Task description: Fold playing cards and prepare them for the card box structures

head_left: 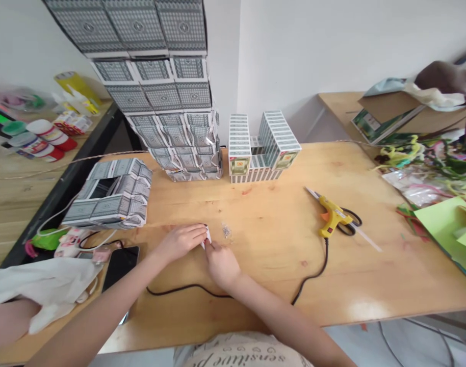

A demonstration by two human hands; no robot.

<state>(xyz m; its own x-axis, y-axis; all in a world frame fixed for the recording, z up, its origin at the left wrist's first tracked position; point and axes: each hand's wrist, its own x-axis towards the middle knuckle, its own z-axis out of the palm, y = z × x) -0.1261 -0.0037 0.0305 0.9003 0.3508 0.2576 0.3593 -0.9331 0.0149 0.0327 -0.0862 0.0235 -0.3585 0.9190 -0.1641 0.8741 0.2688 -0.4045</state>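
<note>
A small white card [207,235], likely a playing card, lies between my hands on the wooden table [263,265], mostly covered by fingers. My left hand [183,240] grips it from the left, fingers pressed together on its upper part. From the right, my right hand [223,264] is closed at its lower edge, thumb and forefinger against it. Just beyond, a little pile of clear bits [226,231] rests on the wood. Behind stands a tall tower of folded playing cards [160,97], and to the left a square block of folded cards [112,196] with an opening.
Card boxes [263,148] stand stacked near the wall. A yellow glue gun [334,216] lies right over scissors [353,219], its black cord trailing forward. On the left are a phone [120,267], a white cloth [45,285] and paint jars [51,135]. Green paper [443,224] and scraps lie far right.
</note>
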